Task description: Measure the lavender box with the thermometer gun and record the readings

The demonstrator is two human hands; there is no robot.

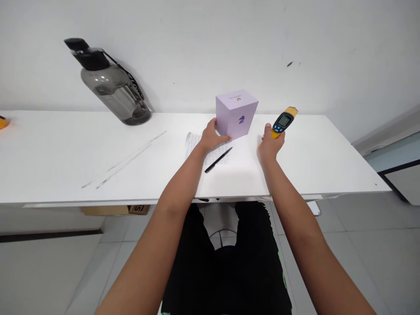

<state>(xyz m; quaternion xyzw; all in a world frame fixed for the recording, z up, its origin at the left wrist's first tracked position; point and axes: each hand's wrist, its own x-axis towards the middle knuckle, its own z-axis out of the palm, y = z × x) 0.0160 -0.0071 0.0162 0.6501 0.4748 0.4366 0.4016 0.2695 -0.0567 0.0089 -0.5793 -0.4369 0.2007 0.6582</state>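
Note:
A lilac box [236,113] with a small dark emblem stands near the back of the white table. My left hand [212,136] grips its lower left corner, thumb along the front and fingers on the left side. In my right hand [272,142] is a yellow and black infrared thermometer [284,121], held by its handle with the screen and blue buttons facing up. A black pen [218,159] lies in front of the box, partly over a sheet of paper with writing [192,142]. My left hand and forearm cover part of that sheet.
A grey see-through water bottle [114,89] with a black lid stands at the back left of the white table [55,153]. Behind runs a white wall [190,52]. An orange object [3,122] shows at the far left edge. A cardboard box [111,210] is below the table.

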